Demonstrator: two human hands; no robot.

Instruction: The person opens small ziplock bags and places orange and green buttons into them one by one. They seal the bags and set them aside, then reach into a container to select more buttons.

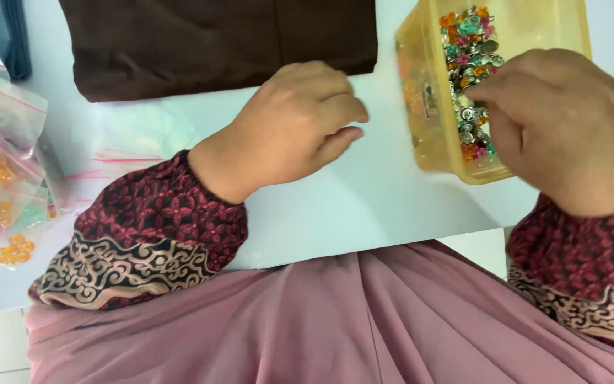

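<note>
Reaching right hand (pixel 570 128) inside yellow tub (pixel 421 99)

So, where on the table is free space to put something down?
Bare white table lies between the left hand and the yellow tub, down to the near edge. A smaller patch sits below the brown cloth. The far left is crowded with clear bags of beads.
</note>
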